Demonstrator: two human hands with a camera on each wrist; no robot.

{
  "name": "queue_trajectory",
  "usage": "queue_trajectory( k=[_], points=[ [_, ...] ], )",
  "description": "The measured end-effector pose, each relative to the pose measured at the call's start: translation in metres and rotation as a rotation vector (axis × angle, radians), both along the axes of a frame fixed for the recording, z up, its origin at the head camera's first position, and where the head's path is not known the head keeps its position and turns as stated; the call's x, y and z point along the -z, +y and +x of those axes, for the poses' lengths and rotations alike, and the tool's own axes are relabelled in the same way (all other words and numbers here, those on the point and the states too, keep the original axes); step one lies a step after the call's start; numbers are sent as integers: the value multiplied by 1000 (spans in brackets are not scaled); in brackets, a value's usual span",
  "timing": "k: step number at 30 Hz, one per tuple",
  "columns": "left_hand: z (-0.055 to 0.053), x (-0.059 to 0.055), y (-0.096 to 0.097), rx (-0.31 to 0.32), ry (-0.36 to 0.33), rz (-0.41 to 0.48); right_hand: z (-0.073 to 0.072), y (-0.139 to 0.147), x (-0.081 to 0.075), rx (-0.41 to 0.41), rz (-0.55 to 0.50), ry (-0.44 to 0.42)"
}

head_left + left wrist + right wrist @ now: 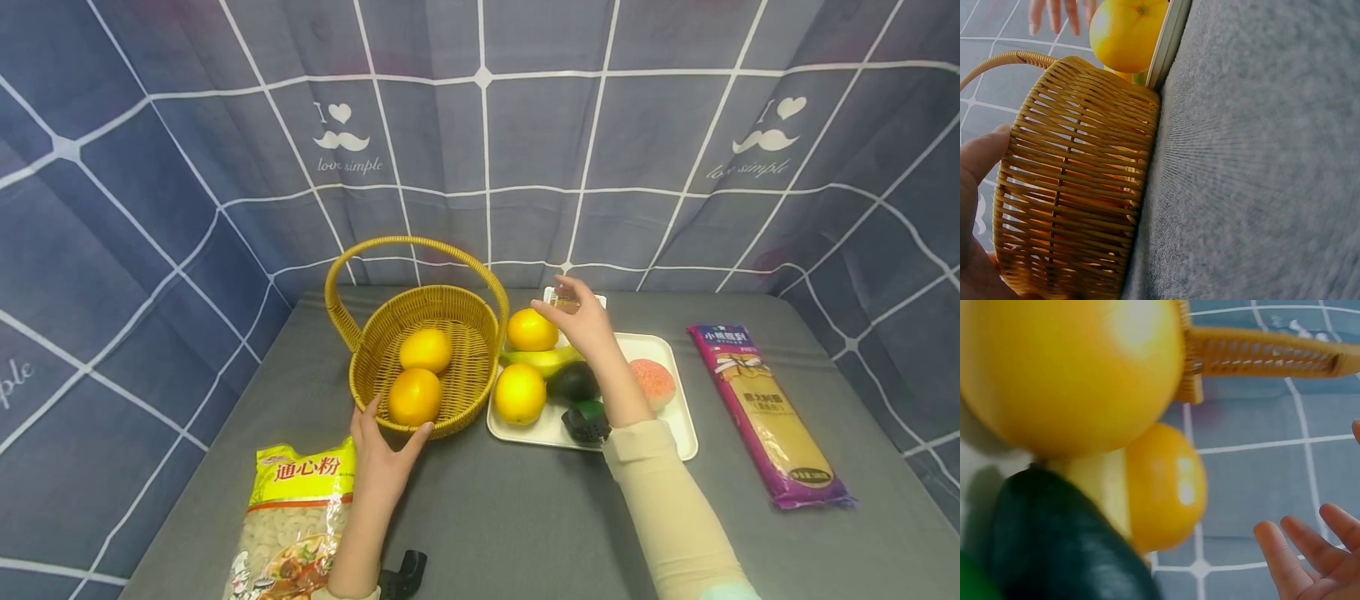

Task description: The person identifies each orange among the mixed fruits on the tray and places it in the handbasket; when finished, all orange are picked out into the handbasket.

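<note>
In the head view, a yellow wicker basket (pixel 472 333) with a tall handle holds two oranges, the nearer orange (pixel 415 397) close to its front rim. My left hand (pixel 381 458) grips that front rim; the left wrist view has the thumb (pixel 988 150) at the rim edge. Over the back of a white tray (pixel 681 429), my right hand (pixel 585 321) hovers with fingers spread and nothing held. Nearest to it is an orange (pixel 531 328); a banana (pixel 551 358), another orange (pixel 520 394) and a dark avocado (pixel 572 382) lie in front.
A pink peach (pixel 651 383) sits at the tray's right, partly behind my forearm. To the far right lies a long pasta packet (pixel 768 412). A macaroni bag (pixel 296 517) is at the front left beside my left arm. A small white container (pixel 601 299) stands behind the tray.
</note>
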State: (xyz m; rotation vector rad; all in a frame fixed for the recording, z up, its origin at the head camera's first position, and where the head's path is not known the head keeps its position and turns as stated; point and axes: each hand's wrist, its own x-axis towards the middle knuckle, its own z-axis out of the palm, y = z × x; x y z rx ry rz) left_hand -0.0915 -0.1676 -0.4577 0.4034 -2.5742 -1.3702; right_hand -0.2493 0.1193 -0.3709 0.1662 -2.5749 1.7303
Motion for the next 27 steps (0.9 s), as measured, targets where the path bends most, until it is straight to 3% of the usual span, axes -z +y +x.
queue_trajectory(
  k=[11,20,27],
  points=[
    [1,-2,0,-4,0,3,-17,0,25,-4,140,-58],
    [1,-1,0,-3,-5,4,-25,-2,30,-22,209,-101],
    [0,0,-1,-7,37,5,-32,-5,36,-32,246,-146]
  ],
)
